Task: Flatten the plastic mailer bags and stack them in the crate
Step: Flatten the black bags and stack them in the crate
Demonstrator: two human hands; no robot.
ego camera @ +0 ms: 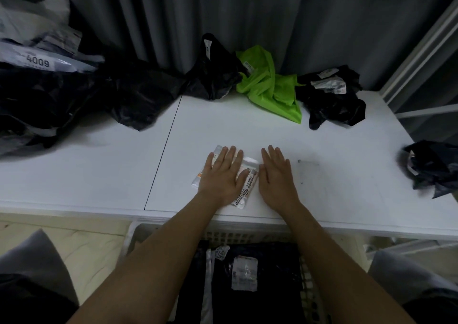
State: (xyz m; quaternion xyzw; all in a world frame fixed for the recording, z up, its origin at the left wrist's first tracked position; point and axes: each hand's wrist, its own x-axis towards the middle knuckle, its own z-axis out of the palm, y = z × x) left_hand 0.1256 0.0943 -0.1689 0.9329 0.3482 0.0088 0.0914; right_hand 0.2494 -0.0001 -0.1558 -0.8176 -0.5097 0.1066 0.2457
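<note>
Both hands lie flat, fingers straight: the left hand (223, 175) presses the small clear mailer bag (249, 187), the right hand (277, 175) just beside it on the table (99, 175); thin, limp and probably slippery, it is best pinched at an edge.

One head-worn wide-angle view looks forward and steeply down over the white table (322, 150), from close above its near edge. The grey curtain (247, 13) behind the table fills the top of the frame; the crate (138, 234) below the table's near edge fills the bottom. Straight lines bow toward the borders.
</note>
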